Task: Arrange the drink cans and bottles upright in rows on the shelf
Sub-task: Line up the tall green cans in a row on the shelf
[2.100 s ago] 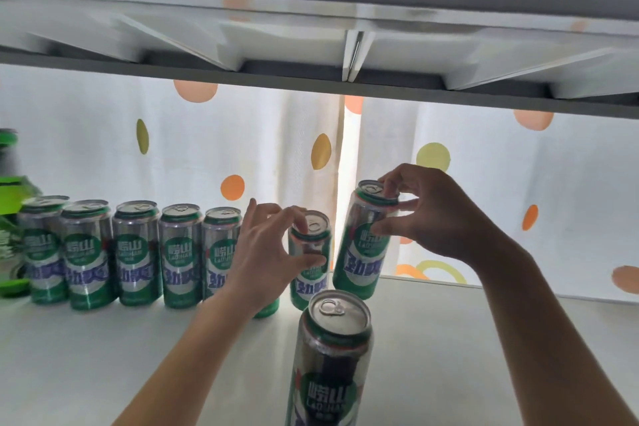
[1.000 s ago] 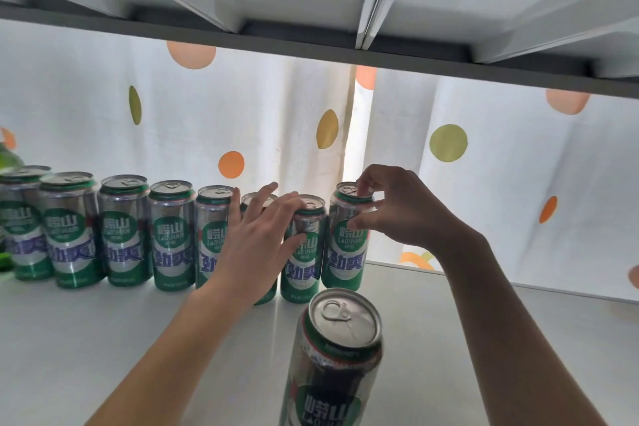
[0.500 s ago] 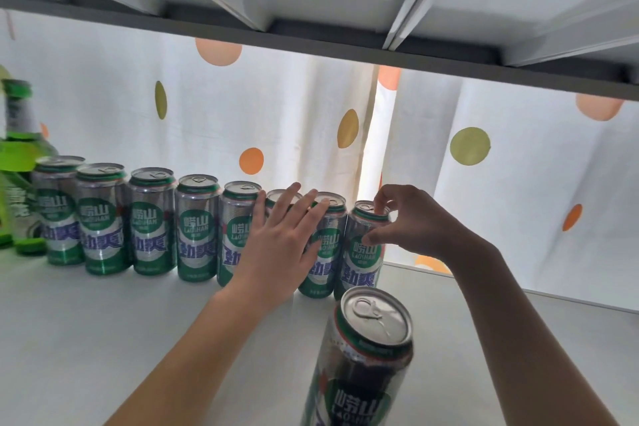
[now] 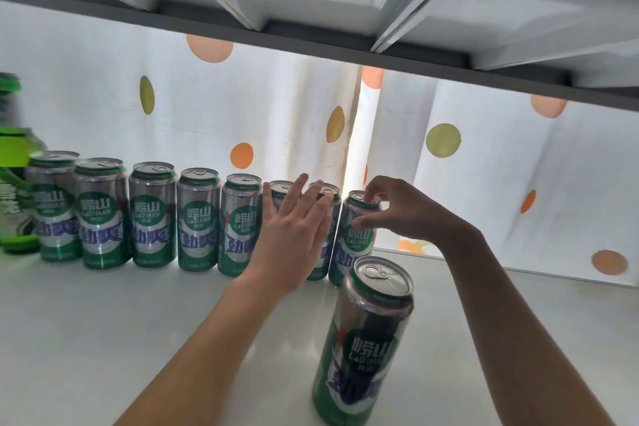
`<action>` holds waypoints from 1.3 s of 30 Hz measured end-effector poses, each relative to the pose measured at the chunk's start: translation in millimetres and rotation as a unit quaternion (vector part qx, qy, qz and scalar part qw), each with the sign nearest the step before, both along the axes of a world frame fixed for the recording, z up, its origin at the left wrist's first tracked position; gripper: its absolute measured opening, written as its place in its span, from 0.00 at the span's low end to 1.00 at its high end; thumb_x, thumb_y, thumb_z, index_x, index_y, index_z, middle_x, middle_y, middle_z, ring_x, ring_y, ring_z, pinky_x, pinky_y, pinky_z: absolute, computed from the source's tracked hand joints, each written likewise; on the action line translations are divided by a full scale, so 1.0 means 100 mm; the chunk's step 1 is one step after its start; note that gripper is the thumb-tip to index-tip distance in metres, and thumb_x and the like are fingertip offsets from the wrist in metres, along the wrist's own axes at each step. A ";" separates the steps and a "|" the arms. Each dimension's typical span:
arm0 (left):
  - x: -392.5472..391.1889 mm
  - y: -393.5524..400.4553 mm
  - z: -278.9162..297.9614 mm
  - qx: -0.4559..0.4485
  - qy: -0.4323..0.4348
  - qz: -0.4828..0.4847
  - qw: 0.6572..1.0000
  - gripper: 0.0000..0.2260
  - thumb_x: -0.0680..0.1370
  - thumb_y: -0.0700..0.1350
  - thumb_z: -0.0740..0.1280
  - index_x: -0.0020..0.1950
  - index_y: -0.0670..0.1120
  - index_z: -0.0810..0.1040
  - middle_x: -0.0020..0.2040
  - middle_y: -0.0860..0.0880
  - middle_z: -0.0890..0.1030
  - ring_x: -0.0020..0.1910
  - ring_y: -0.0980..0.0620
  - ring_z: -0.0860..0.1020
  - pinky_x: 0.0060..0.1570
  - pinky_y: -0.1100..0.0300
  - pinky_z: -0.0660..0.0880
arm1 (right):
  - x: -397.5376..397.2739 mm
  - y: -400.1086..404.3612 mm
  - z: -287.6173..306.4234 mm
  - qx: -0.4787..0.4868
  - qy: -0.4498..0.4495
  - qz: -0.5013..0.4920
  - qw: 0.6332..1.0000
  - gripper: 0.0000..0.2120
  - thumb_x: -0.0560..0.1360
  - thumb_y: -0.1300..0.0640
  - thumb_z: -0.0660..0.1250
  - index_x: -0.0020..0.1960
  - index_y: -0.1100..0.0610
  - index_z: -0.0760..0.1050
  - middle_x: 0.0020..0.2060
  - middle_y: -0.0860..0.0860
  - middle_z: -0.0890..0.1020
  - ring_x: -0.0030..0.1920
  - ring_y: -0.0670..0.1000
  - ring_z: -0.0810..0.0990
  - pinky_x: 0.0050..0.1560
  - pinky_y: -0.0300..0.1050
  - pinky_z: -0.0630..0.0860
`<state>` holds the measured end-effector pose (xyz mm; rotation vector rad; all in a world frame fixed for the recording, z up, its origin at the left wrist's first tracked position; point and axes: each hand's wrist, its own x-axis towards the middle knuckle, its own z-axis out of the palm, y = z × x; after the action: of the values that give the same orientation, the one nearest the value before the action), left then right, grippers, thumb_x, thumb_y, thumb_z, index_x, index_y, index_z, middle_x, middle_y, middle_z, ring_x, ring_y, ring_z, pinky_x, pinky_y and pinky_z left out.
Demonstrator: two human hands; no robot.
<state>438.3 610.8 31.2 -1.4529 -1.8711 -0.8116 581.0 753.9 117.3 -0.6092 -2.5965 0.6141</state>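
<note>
Several green and silver drink cans (image 4: 198, 218) stand upright in a row along the back of the white shelf (image 4: 103, 322). My left hand (image 4: 290, 235) lies flat with straight fingers against the fronts of two cans near the row's right end, hiding most of them. My right hand (image 4: 401, 211) pinches the top rim of the rightmost can (image 4: 358, 235) between fingers and thumb. One more can (image 4: 366, 339) stands upright alone, closer to me at the front. A green bottle (image 4: 14, 183) stands at the far left end.
The underside of the shelf above (image 4: 311, 10) hangs low over the cans. A white curtain with coloured dots (image 4: 484, 183) backs the shelf. Bare shelf surface stretches to the right of the row.
The rightmost can was carried tilted to the row's end and now stands upright against it. My left hand went from gripping a can to lying flat on the fronts.
</note>
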 end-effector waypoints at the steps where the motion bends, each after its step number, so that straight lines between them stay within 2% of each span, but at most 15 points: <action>1: 0.03 -0.01 0.01 0.003 -0.005 -0.009 1.000 0.20 0.83 0.53 0.46 0.70 0.51 0.68 0.74 0.51 0.66 0.78 0.49 0.53 0.72 0.34 0.43 | 0.04 -0.04 -0.02 -0.001 0.027 -0.006 1.000 0.17 0.67 0.46 0.78 0.47 0.50 0.74 0.52 0.48 0.80 0.56 0.50 0.78 0.54 0.49 0.78; 4: 0.08 -0.02 0.04 0.011 -0.013 -0.043 0.999 0.24 0.83 0.55 0.41 0.72 0.51 0.66 0.75 0.52 0.64 0.78 0.51 0.51 0.74 0.37 0.45 | 0.20 -0.24 -0.06 -0.009 0.132 -0.023 0.991 0.11 0.71 0.43 0.74 0.47 0.48 0.77 0.51 0.39 0.80 0.56 0.41 0.78 0.58 0.42 0.74; 6: 0.13 -0.03 0.04 0.016 -0.015 -0.069 0.997 0.24 0.83 0.56 0.41 0.73 0.50 0.65 0.76 0.51 0.64 0.78 0.51 0.50 0.75 0.40 0.48 | 0.36 -0.45 -0.05 -0.030 0.176 -0.028 0.984 0.10 0.73 0.43 0.72 0.46 0.48 0.78 0.51 0.35 0.81 0.54 0.35 0.79 0.54 0.33 0.73; 9: 0.20 -0.04 0.04 0.023 -0.016 -0.092 0.995 0.23 0.83 0.56 0.43 0.74 0.50 0.64 0.76 0.51 0.63 0.78 0.52 0.51 0.75 0.42 0.50 | 0.60 -0.76 -0.02 -0.058 0.215 -0.013 0.975 0.06 0.75 0.49 0.71 0.44 0.51 0.79 0.48 0.34 0.82 0.51 0.32 0.79 0.45 0.22 0.71; 12: 0.25 -0.07 0.05 0.032 -0.035 -0.114 0.992 0.23 0.83 0.56 0.44 0.74 0.50 0.64 0.76 0.52 0.63 0.78 0.53 0.51 0.76 0.45 0.50 | 0.81 -1.04 -0.06 -0.085 0.246 0.005 0.965 0.06 0.76 0.54 0.70 0.41 0.53 0.80 0.47 0.40 0.85 0.51 0.37 0.81 0.46 0.26 0.74; 14: 0.29 -0.08 0.06 0.036 -0.056 -0.128 0.989 0.22 0.83 0.55 0.46 0.74 0.50 0.64 0.76 0.53 0.62 0.78 0.54 0.50 0.75 0.49 0.50 | 0.91 -1.19 -0.11 -0.086 0.245 0.010 0.966 0.06 0.76 0.52 0.69 0.42 0.52 0.80 0.49 0.42 0.84 0.53 0.41 0.82 0.50 0.32 0.77; 17: 0.34 -0.09 0.04 0.033 -0.079 -0.138 0.987 0.22 0.83 0.55 0.46 0.75 0.50 0.64 0.76 0.55 0.61 0.77 0.56 0.49 0.72 0.51 0.51 | 1.03 -1.40 -0.21 -0.107 0.227 0.019 0.968 0.09 0.71 0.46 0.70 0.44 0.52 0.80 0.52 0.43 0.84 0.55 0.42 0.82 0.51 0.33 0.77; 20: 0.36 -0.08 0.03 0.028 -0.089 -0.149 0.984 0.23 0.83 0.56 0.45 0.74 0.50 0.65 0.76 0.54 0.62 0.77 0.57 0.49 0.72 0.50 0.53 | 1.09 -1.54 -0.29 -0.095 0.197 0.008 0.976 0.12 0.66 0.42 0.73 0.45 0.48 0.79 0.56 0.38 0.82 0.58 0.40 0.79 0.50 0.35 0.78; 22: 0.37 -0.09 0.03 0.031 -0.095 -0.157 0.983 0.23 0.82 0.55 0.46 0.73 0.49 0.66 0.76 0.53 0.63 0.77 0.56 0.50 0.73 0.51 0.53 | 1.11 -1.60 -0.34 -0.077 0.189 -0.009 0.979 0.15 0.64 0.44 0.78 0.46 0.46 0.77 0.57 0.33 0.80 0.59 0.37 0.77 0.51 0.35 0.78; 26: 0.39 -0.09 0.02 0.038 -0.098 -0.164 0.981 0.22 0.83 0.53 0.47 0.72 0.48 0.68 0.75 0.52 0.64 0.77 0.55 0.53 0.73 0.54 0.53 | 1.08 -1.67 -0.43 -0.042 0.189 -0.041 0.980 0.21 0.63 0.48 0.81 0.48 0.44 0.72 0.51 0.24 0.77 0.55 0.28 0.75 0.47 0.25 0.73; 29: 0.40 -0.09 0.03 0.053 -0.111 -0.176 0.977 0.20 0.83 0.51 0.49 0.71 0.47 0.70 0.74 0.51 0.66 0.77 0.53 0.55 0.73 0.55 0.53 | 1.06 -1.68 -0.45 -0.033 0.182 -0.054 0.981 0.23 0.63 0.49 0.82 0.48 0.42 0.69 0.52 0.30 0.79 0.55 0.32 0.76 0.48 0.25 0.73; 34: 0.40 -0.09 0.05 0.066 -0.134 -0.183 0.972 0.20 0.83 0.50 0.50 0.70 0.46 0.70 0.73 0.51 0.68 0.76 0.53 0.56 0.72 0.58 0.53 | 1.07 -1.67 -0.48 -0.050 0.207 -0.062 0.975 0.22 0.64 0.50 0.82 0.47 0.42 0.70 0.54 0.35 0.80 0.56 0.35 0.78 0.48 0.28 0.75; 39: 0.42 -0.10 0.05 0.070 -0.138 -0.188 0.970 0.20 0.83 0.51 0.49 0.70 0.46 0.71 0.73 0.51 0.69 0.76 0.55 0.57 0.73 0.57 0.54 | 1.10 -1.63 -0.51 -0.075 0.258 -0.058 0.961 0.21 0.61 0.55 0.84 0.44 0.48 0.73 0.56 0.38 0.82 0.56 0.39 0.80 0.54 0.40 0.78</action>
<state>480.0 601.1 36.4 -1.6992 -1.7084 -1.3602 691.4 590.7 66.4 -0.5531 -2.0275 0.8127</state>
